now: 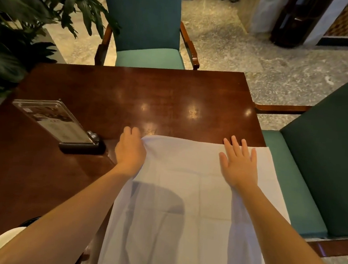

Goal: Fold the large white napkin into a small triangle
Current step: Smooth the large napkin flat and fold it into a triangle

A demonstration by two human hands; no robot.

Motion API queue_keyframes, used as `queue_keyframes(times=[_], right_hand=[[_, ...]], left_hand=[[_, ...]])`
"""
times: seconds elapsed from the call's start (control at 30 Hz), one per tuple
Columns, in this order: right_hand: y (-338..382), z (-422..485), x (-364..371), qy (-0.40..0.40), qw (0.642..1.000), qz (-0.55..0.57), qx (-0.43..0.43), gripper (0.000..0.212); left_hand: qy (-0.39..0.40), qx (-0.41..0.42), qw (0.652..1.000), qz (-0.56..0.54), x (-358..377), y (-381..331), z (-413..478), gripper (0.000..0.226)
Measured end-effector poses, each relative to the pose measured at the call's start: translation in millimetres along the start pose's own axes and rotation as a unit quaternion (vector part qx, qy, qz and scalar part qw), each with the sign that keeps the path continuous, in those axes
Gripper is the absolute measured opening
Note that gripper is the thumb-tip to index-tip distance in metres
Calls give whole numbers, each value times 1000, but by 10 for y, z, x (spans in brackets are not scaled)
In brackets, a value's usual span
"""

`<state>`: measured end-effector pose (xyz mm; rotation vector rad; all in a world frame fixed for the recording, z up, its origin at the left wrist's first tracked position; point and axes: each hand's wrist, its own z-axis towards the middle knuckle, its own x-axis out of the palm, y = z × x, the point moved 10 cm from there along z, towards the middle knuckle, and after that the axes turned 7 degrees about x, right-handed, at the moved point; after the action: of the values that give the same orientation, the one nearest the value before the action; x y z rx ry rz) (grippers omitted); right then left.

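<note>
**Two hands on a white napkin at the near edge of a wooden surface**

The left hand (130,149) is curled, its grip closed on the far left corner of the large white napkin (184,196), where the cloth bunches slightly under the fingers. The right hand (240,160) lies flat and open, fingers spread, palm pressed on the napkin near its far right corner; it grasps nothing. The dark, glossy wooden surface (151,96) reflects ceiling lights. On its left stands a clear acrylic menu holder (54,119) in a dark base. A teal upholstered armchair (144,24) faces the far side, a second teal chair (324,155) stands at the right, and a leafy plant (20,23) fills the left. The floor (259,55) is pale marbled stone. The napkin spreads from beneath both hands toward the viewer, draping over the near edge, its right side extending past the table's right edge.
</note>
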<state>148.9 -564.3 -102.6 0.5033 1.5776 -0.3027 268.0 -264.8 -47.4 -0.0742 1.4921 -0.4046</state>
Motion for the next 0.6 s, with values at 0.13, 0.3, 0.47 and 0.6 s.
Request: queue_keyframes(times=[0.13, 0.3, 0.47, 0.6], right_hand=[[56, 21, 14, 7, 1000, 7, 9, 53], [248, 17, -87, -38, 999, 10, -2, 49], [1340, -405, 142, 37, 981, 35, -187, 66], [939, -436, 218, 23, 990, 10, -136, 60]], left_hand=[[11, 43, 999, 3, 31, -101, 39, 16], [18, 85, 994, -70, 71, -198, 12, 29], [92, 188, 977, -28, 525, -753, -389, 49], [132, 148, 978, 72, 788, -358, -410, 71]])
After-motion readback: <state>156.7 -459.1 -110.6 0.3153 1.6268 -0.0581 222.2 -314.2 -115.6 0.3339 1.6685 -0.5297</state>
